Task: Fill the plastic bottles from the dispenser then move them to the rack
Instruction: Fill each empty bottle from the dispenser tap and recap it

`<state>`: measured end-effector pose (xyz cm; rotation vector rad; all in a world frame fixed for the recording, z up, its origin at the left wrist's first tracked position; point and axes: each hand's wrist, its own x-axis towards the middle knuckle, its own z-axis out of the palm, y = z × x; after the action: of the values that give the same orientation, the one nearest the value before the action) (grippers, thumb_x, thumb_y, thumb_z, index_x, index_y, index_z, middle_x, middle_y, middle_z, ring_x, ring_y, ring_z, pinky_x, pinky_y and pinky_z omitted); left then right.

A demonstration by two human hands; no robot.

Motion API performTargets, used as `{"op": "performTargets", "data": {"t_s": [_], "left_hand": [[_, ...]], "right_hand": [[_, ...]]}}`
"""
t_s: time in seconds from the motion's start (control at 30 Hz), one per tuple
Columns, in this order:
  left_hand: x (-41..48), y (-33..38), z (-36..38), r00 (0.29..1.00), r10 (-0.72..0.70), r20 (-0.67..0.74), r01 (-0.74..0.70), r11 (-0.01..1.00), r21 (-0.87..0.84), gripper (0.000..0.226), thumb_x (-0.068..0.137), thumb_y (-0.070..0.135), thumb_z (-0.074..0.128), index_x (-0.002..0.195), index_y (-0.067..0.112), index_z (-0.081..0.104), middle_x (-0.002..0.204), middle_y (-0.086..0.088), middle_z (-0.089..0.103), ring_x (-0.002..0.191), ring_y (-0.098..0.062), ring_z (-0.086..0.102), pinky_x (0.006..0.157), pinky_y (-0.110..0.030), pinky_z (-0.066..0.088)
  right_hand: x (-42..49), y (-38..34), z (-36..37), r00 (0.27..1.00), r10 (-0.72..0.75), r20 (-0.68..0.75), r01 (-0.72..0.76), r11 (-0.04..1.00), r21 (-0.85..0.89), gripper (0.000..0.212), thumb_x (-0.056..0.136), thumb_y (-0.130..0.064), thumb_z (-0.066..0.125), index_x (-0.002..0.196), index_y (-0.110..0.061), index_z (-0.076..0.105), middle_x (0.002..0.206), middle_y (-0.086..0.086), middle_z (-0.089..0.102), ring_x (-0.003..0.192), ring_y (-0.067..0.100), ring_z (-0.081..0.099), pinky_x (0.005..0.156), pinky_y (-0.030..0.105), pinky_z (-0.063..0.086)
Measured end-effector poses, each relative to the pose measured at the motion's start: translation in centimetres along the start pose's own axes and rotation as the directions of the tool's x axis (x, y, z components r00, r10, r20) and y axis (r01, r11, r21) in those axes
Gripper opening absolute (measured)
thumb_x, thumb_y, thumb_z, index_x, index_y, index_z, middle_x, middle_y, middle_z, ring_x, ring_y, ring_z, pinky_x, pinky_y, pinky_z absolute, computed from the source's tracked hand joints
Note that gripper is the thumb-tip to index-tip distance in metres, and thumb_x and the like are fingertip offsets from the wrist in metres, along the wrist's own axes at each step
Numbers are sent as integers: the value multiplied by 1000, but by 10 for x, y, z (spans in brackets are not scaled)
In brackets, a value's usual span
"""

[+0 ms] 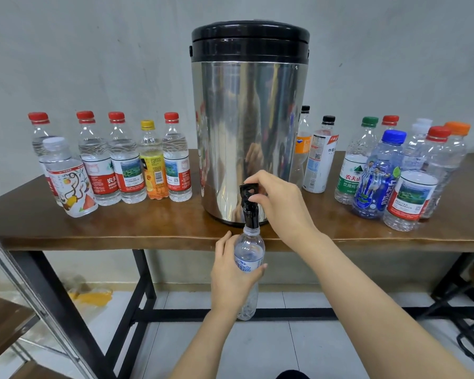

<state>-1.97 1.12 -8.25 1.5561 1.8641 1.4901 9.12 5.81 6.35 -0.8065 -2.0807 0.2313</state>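
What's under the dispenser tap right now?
A clear uncapped bottle, gripped by the left hand, its mouth right at the black tap spout. The right hand pinches the lever. I cannot tell the fill level.

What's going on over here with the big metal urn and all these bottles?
A person is filling a plastic bottle at a steel dispenser. The left hand grips the uncapped bottle just below the table edge, its mouth right under the black tap. The right hand pinches the tap lever. Capped bottles stand in groups on the wooden table either side of the dispenser.
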Motion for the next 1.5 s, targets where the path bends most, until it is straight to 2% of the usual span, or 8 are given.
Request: {"op": "performTargets", "data": {"t_s": [0.27,0.33,0.43,0.5,0.63,0.77,1.13,1.5], "left_hand": [[0,-2,2,1000,-6,-28,5,1000,-26,76,65,33,89,130,23,52,137,18,40,107,12,39,79,8,29],[0,-1,1,1000,-3,-26,2,1000,-28,76,65,33,89,130,24,52,136,19,40,109,9,42,79,7,30],[0,-1,1,1000,-9,-20,9,1000,-24,78,65,32,89,132,24,50,139,16,42,108,9,42,79,7,31],[0,-1,1,1000,-14,-19,14,1000,-22,78,65,32,89,132,24,50,143,13,43,109,9,41,78,6,31],[0,-1,2,1000,-13,-26,13,1000,4,77,66,33,89,132,24,50,144,11,43,112,7,42,77,8,29],[0,-2,3,999,-16,-32,17,1000,14,77,66,34,89,133,21,51,144,11,43,112,6,42,78,8,30],[0,-1,1,999,-10,-31,12,998,65,80,67,34,89,136,21,49,145,8,44,121,-1,45,78,10,28],[0,-2,1,999,-11,-43,14,997,77,80,66,33,89,135,19,51,146,7,46,123,-3,47,82,11,25]], "right_hand": [[-44,31,24,963,-121,-243,131,991,28,22,78,17,59,86,-3,63,101,6,70,97,17,66,87,21,53],[-48,29,22,963,-120,-242,119,993,-18,9,84,-3,70,89,-8,63,106,-1,69,98,12,64,79,21,54],[-50,23,21,958,-93,-273,55,988,-146,38,84,-54,64,86,-16,63,107,-9,61,98,8,54,62,16,46],[-49,19,22,957,-45,-286,8,992,-129,41,84,-60,59,85,-19,63,100,-12,59,95,6,51,60,17,44],[-47,29,17,968,32,-250,-24,999,35,36,83,-56,59,87,-22,67,95,-22,63,95,2,53,73,19,46],[-39,45,10,980,148,-134,-109,959,260,25,85,-49,60,94,-27,68,106,-34,60,105,9,55,76,43,55],[-42,43,36,933,185,-310,-46,912,408,16,88,-36,61,91,-21,65,105,-11,71,101,14,63,83,23,49],[-40,46,39,924,193,-331,-41,909,416,21,88,-36,61,91,-16,66,102,-9,71,97,19,64,80,29,51]]}}
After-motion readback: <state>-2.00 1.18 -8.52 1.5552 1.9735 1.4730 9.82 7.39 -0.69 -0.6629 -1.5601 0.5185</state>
